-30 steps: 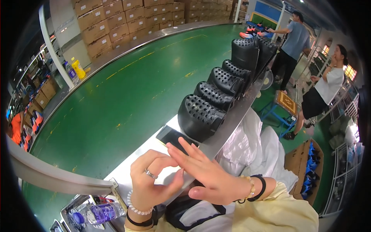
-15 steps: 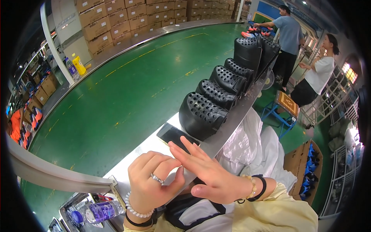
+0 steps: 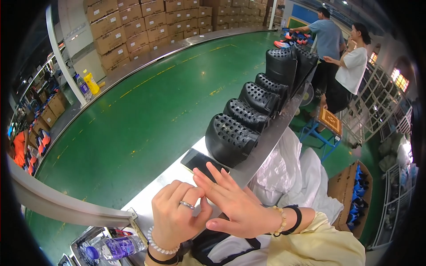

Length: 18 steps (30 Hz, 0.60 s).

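With fingers curled, the left hand (image 3: pixel 177 213) meets the flat, outstretched right hand (image 3: pixel 242 213) (whether the left pinches anything, I cannot tell), and a forward sweep could knock the phone (image 3: pixel 195 158), at the right's eleven o'clock, into the nearest clog (image 3: pixel 231 141).

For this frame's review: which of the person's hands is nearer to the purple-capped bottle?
Left. The left hand is up and to the right of the bottle in the picture; the right hand is farther right, beyond the left.
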Each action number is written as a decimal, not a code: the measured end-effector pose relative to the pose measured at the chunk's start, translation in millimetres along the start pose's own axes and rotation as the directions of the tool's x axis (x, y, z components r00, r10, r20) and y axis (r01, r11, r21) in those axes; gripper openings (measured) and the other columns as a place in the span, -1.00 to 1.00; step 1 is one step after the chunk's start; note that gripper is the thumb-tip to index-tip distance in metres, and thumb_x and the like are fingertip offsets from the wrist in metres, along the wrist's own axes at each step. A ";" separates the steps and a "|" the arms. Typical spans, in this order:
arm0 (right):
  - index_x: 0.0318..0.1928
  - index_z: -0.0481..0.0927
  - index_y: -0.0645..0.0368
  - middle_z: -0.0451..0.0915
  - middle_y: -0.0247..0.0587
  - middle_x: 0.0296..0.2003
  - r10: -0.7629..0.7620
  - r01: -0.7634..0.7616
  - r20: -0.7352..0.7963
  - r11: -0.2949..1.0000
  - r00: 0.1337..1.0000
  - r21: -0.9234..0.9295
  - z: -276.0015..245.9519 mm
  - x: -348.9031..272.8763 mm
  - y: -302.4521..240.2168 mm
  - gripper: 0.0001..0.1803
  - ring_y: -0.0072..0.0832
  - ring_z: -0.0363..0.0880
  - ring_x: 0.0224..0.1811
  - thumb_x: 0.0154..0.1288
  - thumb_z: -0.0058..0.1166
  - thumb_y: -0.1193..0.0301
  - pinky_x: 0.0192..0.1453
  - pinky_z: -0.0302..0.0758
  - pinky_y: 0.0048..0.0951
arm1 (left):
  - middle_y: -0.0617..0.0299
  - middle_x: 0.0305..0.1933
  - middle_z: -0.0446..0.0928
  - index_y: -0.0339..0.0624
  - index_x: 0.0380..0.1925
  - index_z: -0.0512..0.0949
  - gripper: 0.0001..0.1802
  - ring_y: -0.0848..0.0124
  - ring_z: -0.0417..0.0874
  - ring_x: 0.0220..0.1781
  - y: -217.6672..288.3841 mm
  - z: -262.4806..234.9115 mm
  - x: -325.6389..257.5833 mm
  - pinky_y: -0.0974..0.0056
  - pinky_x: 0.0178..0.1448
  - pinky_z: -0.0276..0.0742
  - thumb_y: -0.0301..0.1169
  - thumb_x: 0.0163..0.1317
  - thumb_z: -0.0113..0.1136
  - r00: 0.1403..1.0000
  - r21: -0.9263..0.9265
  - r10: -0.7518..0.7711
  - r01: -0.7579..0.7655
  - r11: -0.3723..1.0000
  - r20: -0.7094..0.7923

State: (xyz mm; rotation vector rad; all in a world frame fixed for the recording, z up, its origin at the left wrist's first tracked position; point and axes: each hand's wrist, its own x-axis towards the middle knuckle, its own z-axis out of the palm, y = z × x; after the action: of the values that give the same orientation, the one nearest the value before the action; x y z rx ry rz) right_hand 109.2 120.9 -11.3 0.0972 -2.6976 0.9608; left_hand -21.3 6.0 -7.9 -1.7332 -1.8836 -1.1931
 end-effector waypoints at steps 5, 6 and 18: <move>0.42 -0.15 0.41 -0.13 0.19 0.44 -0.026 0.029 -0.039 0.997 0.999 0.075 -1.0 4.0 -0.3 -0.10 0.15 -0.30 0.50 0.39 -0.13 0.01 0.45 -0.25 0.12 | 0.21 -0.57 0.47 -0.21 -0.54 0.48 -0.78 0.25 0.49 -0.57 -9.1 3.5 1.3 0.30 -0.50 0.35 -0.65 -0.30 0.19 0.994 -0.094 -0.060 0.052 0.994 -0.086; 0.42 -0.15 0.41 -0.13 0.19 0.44 -0.026 0.028 -0.035 0.996 0.999 0.079 -1.9 4.1 0.7 -0.10 0.15 -0.30 0.50 0.39 -0.13 0.01 0.45 -0.25 0.12 | 0.20 -0.57 0.48 -0.22 -0.55 0.48 -0.80 0.27 0.51 -0.56 -9.6 3.2 3.3 0.32 -0.47 0.37 -0.65 -0.27 0.19 0.992 -0.167 -0.082 0.066 0.984 -0.091; 0.45 -0.21 0.32 -0.19 0.12 0.46 -0.083 0.088 -0.029 0.964 0.996 0.250 -2.2 4.1 8.2 -0.10 0.12 -0.39 0.51 0.39 -0.18 -0.01 0.46 -0.35 0.10 | 0.17 -0.53 0.52 -0.22 -0.53 0.52 -0.79 0.31 0.53 -0.53 -5.3 0.3 2.3 0.35 -0.43 0.38 -0.65 -0.27 0.24 0.987 -0.271 -0.135 0.105 0.957 -0.092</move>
State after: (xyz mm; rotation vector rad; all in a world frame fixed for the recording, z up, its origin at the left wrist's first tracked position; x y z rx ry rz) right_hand 104.4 128.8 -13.5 0.2523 -2.5193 1.2650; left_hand -26.7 8.2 -8.2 -1.6596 -1.8561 -1.6189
